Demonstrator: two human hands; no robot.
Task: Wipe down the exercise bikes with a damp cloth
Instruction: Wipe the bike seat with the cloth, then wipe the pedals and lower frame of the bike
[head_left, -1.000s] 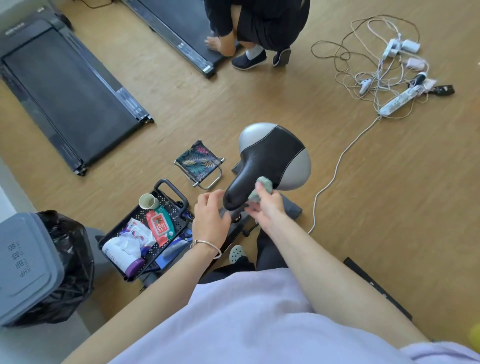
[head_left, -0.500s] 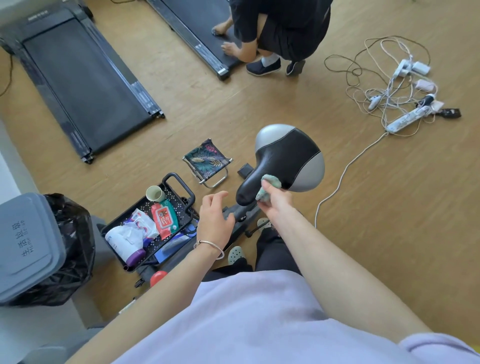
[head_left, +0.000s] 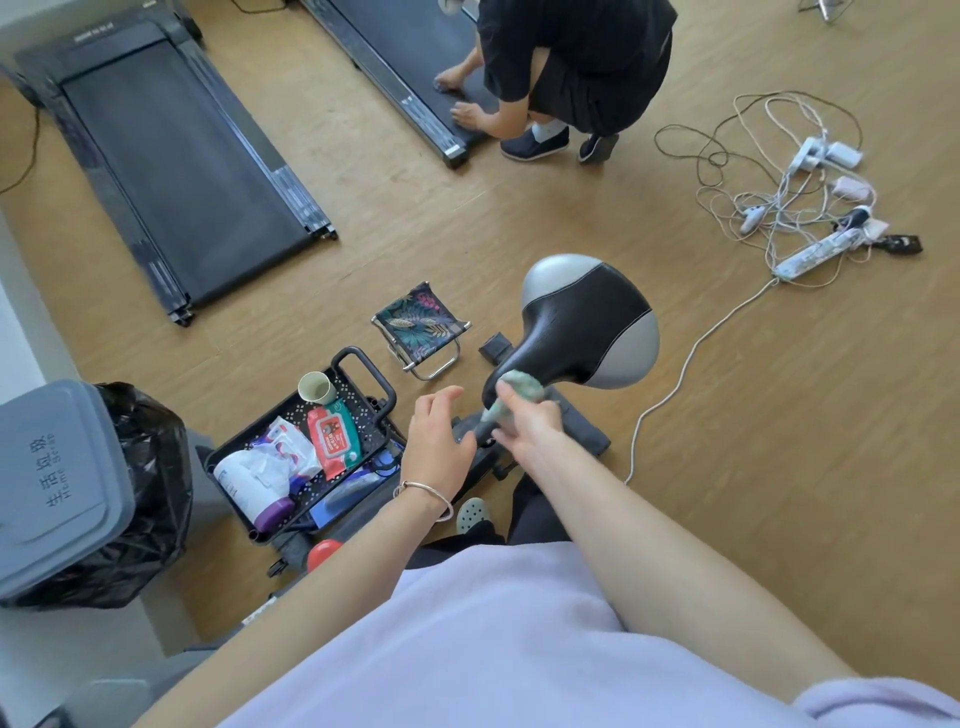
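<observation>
Cloth (head_left: 521, 385) is gripped by right hand (head_left: 531, 427) against saddle (head_left: 582, 327) nose; left hand (head_left: 439, 440) is spread, empty. Cloth judged soft, light, best held bunched; saddle rigid.

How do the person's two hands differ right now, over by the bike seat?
The right hand grips a green cloth against the narrow end of the bike seat; the left hand holds nothing, fingers loosely spread. The left hand wears a bangle at the wrist; the right hand's wrist is bare. Both reach out near the seat's narrow end.
</observation>
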